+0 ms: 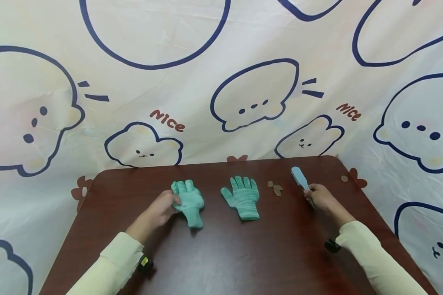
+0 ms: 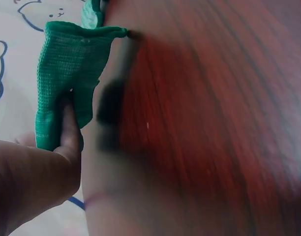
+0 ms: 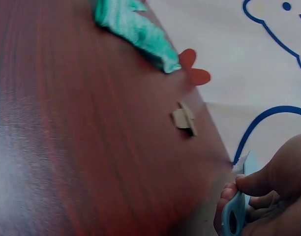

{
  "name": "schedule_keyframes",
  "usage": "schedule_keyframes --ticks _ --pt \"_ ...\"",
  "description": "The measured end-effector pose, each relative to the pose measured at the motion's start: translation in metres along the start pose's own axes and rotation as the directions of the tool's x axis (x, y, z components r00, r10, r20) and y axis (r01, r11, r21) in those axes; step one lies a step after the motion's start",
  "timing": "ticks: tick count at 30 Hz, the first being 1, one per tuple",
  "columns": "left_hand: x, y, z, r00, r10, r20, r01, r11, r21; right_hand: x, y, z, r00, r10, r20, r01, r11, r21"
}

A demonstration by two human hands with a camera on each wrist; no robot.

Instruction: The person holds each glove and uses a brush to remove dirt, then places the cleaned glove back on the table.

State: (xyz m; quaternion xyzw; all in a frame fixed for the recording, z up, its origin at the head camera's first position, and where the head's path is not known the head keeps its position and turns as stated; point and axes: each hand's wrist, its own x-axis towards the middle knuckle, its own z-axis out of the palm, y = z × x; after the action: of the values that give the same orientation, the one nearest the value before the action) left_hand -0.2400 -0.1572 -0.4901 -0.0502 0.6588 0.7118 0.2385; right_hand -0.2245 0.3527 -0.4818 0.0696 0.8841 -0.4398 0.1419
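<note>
My left hand (image 1: pixel 166 205) pinches the side of a green knit glove (image 1: pixel 189 200), thumb over it. In the left wrist view this glove (image 2: pixel 67 64) stands up off the tabletop, its cuff end toward the top. Flat on the table to its right lies a second green glove (image 1: pixel 246 198), fingers spread toward the back. My right hand (image 1: pixel 322 196) grips the handle of a light blue brush (image 1: pixel 299 177). White bristles (image 3: pixel 239 164) show past the thumb in the right wrist view, with a hole at the handle's end. Several small brown scraps (image 1: pixel 277 189) lie left of the brush.
A dark red-brown wooden table (image 1: pixel 221 254) with rounded back corners carries everything. One round brown piece (image 1: pixel 344 178) lies near its right back corner. Behind and beside the table hangs a white curtain (image 1: pixel 192 94) with cartoon outlines.
</note>
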Motion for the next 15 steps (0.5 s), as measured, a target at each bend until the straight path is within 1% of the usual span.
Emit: schedule_keyframes --ticks 5,8,10,12,15 --pt "0.007 0.004 0.011 0.999 0.002 0.051 -0.001 1.000 -0.005 0.010 0.003 0.013 1.000 0.029 0.001 -0.029 0.998 -0.051" --pt "0.011 0.007 0.017 0.999 -0.008 0.046 0.008 1.000 0.006 0.016 0.002 0.019 0.999 0.033 -0.027 -0.036 0.994 -0.107" --pt "0.012 0.009 0.019 1.000 -0.022 0.022 0.022 1.000 0.018 0.018 0.001 0.022 0.998 0.031 -0.061 -0.041 0.984 -0.173" --pt "0.012 0.011 0.021 0.999 -0.039 -0.019 0.040 0.998 0.047 0.018 0.000 0.024 0.995 0.031 -0.099 -0.055 0.969 -0.239" --pt "0.008 0.016 0.022 0.994 -0.063 -0.094 0.076 0.987 0.140 0.018 -0.003 0.026 0.991 0.020 -0.131 -0.062 0.942 -0.329"
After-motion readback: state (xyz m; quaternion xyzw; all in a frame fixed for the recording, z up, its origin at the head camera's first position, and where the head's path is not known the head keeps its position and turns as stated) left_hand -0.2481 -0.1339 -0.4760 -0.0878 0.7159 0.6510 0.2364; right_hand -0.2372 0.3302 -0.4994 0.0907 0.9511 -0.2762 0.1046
